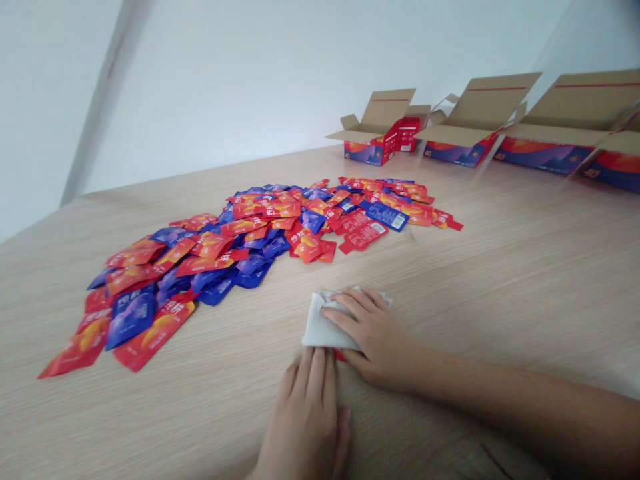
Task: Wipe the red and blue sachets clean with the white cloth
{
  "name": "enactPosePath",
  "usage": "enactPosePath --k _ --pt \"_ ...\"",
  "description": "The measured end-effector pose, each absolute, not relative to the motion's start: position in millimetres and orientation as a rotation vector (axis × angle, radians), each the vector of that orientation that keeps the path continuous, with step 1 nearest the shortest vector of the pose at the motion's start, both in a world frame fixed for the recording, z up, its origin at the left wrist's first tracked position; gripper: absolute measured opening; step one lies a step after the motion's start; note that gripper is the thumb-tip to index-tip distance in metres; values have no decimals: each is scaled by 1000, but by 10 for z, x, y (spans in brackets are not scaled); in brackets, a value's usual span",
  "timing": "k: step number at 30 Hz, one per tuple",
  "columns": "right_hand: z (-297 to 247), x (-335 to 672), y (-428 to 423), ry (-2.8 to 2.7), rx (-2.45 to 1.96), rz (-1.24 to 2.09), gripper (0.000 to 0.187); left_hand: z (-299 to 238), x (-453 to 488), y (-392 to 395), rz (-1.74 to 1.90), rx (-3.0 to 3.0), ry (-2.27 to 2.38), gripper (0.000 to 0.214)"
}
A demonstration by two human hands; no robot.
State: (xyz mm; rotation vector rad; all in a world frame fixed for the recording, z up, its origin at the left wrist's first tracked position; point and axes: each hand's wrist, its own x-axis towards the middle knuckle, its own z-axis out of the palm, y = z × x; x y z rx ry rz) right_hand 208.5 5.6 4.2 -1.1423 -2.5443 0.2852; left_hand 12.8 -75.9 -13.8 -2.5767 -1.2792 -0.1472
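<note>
My right hand (373,333) lies flat, fingers stretched out, on a white sachet (320,323) near the front of the wooden table (525,267). A sliver of red (340,355) shows under that hand. My left hand (307,413) rests palm down just below the sachet, its fingertips touching the sachet's near edge. Neither hand grips anything. A wide heap of red and blue sachets (240,250) spreads across the table beyond and left of the hands.
Open cardboard boxes with red and blue printed sides stand along the far right edge: a small one (383,137), a second (467,137) and a larger one (565,143). A white wall rises behind the table.
</note>
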Motion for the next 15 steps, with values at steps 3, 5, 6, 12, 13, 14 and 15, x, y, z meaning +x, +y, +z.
enactPosePath --k 3,5,6,12,13,14,15 --pt "37 2157 127 -2440 -1340 217 51 -99 170 -759 -182 -2531 -1251 62" --pt "17 2149 111 -2390 -1430 149 49 -76 197 -762 -206 -2505 -1254 62" --pt "6 2125 77 -2405 -1422 128 50 -68 207 -764 -215 -2503 -1256 61" --pt "32 2019 -75 -2640 -1080 210 56 -45 231 -768 -221 -2599 -1394 52" --pt "47 2047 -33 -2624 -1112 225 56 -40 230 -764 -221 -2599 -1373 54" --pt "58 2084 23 -2589 -1180 227 55 -33 230 -759 -220 -2592 -1338 56" --pt "63 2121 81 -2539 -1267 213 53 -25 231 -754 -216 -2583 -1302 59"
